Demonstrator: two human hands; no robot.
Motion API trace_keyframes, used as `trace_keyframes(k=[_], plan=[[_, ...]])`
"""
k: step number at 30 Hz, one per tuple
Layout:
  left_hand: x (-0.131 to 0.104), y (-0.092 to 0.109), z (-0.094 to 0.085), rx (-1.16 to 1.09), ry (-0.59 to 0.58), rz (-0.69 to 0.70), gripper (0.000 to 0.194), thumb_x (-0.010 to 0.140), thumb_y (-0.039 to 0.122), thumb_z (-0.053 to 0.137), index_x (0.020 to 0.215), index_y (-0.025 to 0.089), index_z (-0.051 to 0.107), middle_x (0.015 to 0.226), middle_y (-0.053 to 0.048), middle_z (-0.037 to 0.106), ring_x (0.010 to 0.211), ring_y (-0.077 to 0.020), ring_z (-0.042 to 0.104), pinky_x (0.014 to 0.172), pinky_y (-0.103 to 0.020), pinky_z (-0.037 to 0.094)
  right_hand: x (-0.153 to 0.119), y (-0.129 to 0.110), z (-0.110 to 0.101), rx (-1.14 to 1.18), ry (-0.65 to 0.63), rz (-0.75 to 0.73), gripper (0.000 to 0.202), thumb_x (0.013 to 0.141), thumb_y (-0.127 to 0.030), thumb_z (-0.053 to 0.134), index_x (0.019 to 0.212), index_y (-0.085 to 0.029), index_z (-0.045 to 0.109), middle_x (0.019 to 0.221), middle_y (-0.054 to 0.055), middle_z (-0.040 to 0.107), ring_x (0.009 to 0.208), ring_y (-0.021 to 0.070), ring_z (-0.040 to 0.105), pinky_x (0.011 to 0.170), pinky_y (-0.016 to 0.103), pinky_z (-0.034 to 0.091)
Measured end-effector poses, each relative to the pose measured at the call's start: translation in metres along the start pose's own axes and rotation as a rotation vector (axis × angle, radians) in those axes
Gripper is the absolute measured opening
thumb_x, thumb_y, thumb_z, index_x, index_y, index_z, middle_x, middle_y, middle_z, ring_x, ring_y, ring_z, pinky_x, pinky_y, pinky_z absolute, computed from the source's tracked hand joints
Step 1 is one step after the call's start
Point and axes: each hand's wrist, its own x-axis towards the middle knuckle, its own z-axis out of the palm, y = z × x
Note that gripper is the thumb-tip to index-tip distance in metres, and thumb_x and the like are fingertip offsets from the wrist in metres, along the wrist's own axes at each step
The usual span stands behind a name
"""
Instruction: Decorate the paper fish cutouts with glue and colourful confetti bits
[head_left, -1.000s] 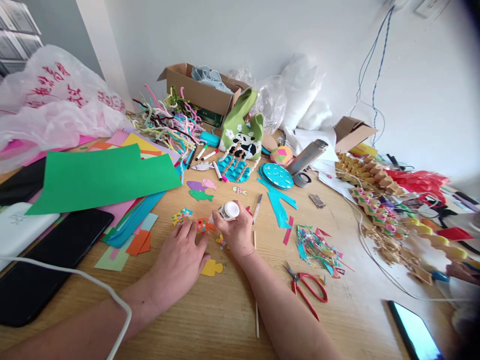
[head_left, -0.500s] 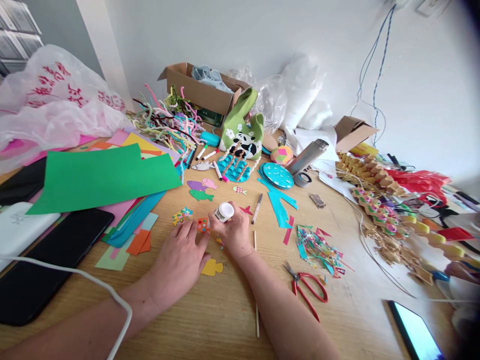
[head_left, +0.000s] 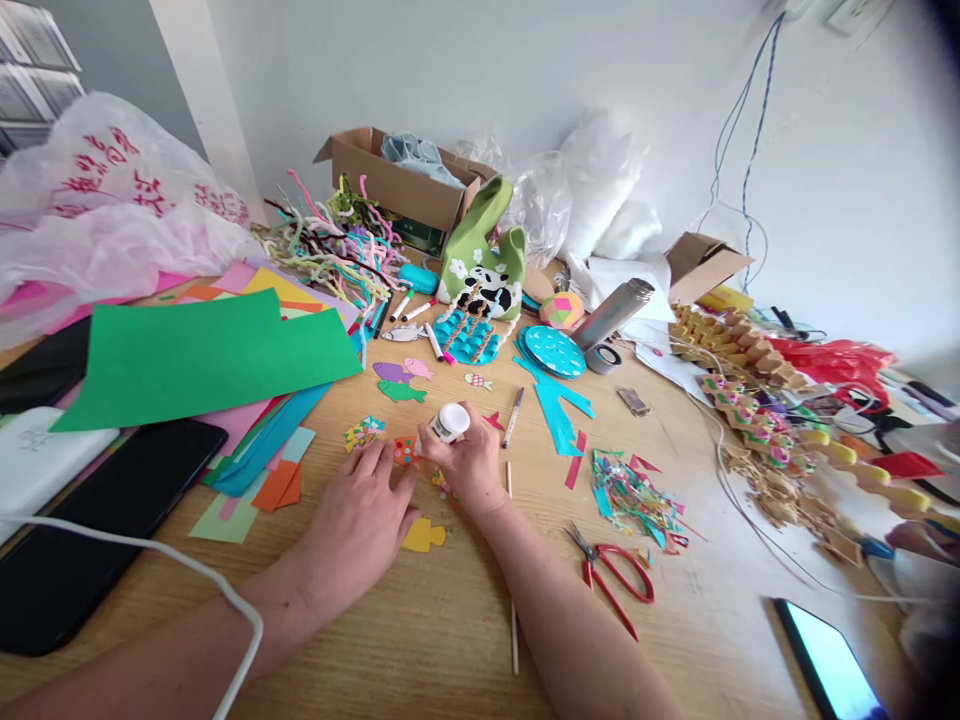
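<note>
My right hand (head_left: 474, 462) is closed around a small white glue bottle (head_left: 453, 420), tilted with its nozzle toward an orange paper piece with coloured dots (head_left: 406, 451). Beside that piece my left hand (head_left: 367, 498) lies low on the table, fingers extended and apart, their tips at its left edge. A dotted multicoloured paper cutout (head_left: 364, 433) lies just beyond those fingertips. A yellow paper fish (head_left: 424, 535) rests nearer me, between the wrists. Small coloured dots (head_left: 442, 485) are partly hidden by my right hand. Purple (head_left: 392, 372) and green (head_left: 403, 390) paper fish lie farther off.
Red-handled scissors (head_left: 615, 575), a thin wooden stick (head_left: 514, 580) and a heap of paper scraps (head_left: 637, 490) lie to the right. Coloured paper sheets (head_left: 210, 350) and a black phone (head_left: 112, 540) are at left. A white cable (head_left: 217, 580) crosses my left forearm.
The glue bottle has tipped slightly in my right hand. My left hand stays nearly still. The whole view has shifted a little.
</note>
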Motion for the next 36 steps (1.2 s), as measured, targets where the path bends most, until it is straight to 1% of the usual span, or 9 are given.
trace_keyframes(k=[4, 6, 13, 18, 21, 29, 36], plan=[[0.0, 0.001, -0.002, -0.015, -0.006, -0.004, 0.041, 0.09, 0.035, 0.057, 0.124, 0.014, 0.064, 0.132, -0.022, 0.059, 0.129, -0.0372, 0.048, 0.104, -0.051, 0.041, 0.004, -0.001, -0.007, 0.112, 0.074, 0.111, 0.03, 0.073, -0.044, 0.062, 0.063, -0.022, 0.044, 0.054, -0.006, 0.048, 0.05, 0.0097, 0.041, 0.05, 0.022, 0.036], [0.0, 0.001, -0.002, -0.021, -0.01, -0.004, 0.04, 0.09, 0.035, 0.057, 0.123, 0.013, 0.064, 0.132, -0.023, 0.059, 0.129, -0.0373, 0.048, 0.104, -0.051, 0.041, 0.005, -0.001, -0.008, 0.135, 0.076, 0.129, 0.031, 0.073, -0.045, 0.062, 0.064, -0.022, 0.045, 0.054, -0.006, 0.048, 0.05, 0.0099, 0.041, 0.049, 0.022, 0.036], [0.0, 0.001, 0.0, -0.024, -0.004, -0.003, 0.04, 0.09, 0.034, 0.057, 0.123, 0.012, 0.064, 0.132, -0.024, 0.059, 0.129, -0.0379, 0.048, 0.105, -0.052, 0.04, 0.002, 0.006, 0.001, 0.023, 0.007, 0.073, 0.03, 0.072, -0.043, 0.064, 0.064, -0.022, 0.044, 0.057, -0.005, 0.048, 0.053, 0.0103, 0.041, 0.052, 0.022, 0.036], [0.0, 0.001, -0.001, -0.014, -0.016, -0.01, 0.04, 0.09, 0.035, 0.057, 0.123, 0.014, 0.064, 0.133, -0.023, 0.058, 0.128, -0.0372, 0.049, 0.104, -0.051, 0.041, 0.0, 0.008, 0.003, 0.007, 0.027, 0.027, 0.03, 0.074, -0.043, 0.064, 0.064, -0.022, 0.043, 0.057, -0.005, 0.049, 0.053, 0.0102, 0.042, 0.051, 0.022, 0.036], [0.0, 0.0, -0.001, -0.012, -0.013, -0.004, 0.041, 0.09, 0.036, 0.056, 0.124, 0.014, 0.063, 0.133, -0.023, 0.058, 0.129, -0.0373, 0.048, 0.105, -0.051, 0.04, 0.0, 0.006, 0.002, 0.003, 0.021, 0.016, 0.03, 0.072, -0.042, 0.064, 0.064, -0.022, 0.042, 0.055, -0.005, 0.048, 0.052, 0.0102, 0.042, 0.05, 0.022, 0.035], [0.0, 0.001, 0.0, -0.012, -0.016, -0.01, 0.04, 0.09, 0.036, 0.056, 0.124, 0.014, 0.063, 0.133, -0.022, 0.059, 0.13, -0.0363, 0.047, 0.105, -0.05, 0.041, 0.001, 0.005, 0.003, -0.028, 0.009, 0.042, 0.031, 0.073, -0.044, 0.063, 0.063, -0.023, 0.042, 0.056, -0.005, 0.048, 0.053, 0.0105, 0.042, 0.051, 0.022, 0.036], [0.0, 0.001, -0.001, -0.013, -0.016, -0.009, 0.041, 0.091, 0.036, 0.056, 0.124, 0.014, 0.063, 0.132, -0.022, 0.059, 0.13, -0.0368, 0.047, 0.105, -0.051, 0.04, 0.001, 0.006, 0.003, -0.028, 0.031, 0.034, 0.032, 0.072, -0.045, 0.063, 0.063, -0.023, 0.042, 0.055, -0.005, 0.048, 0.052, 0.0105, 0.041, 0.05, 0.022, 0.035]])
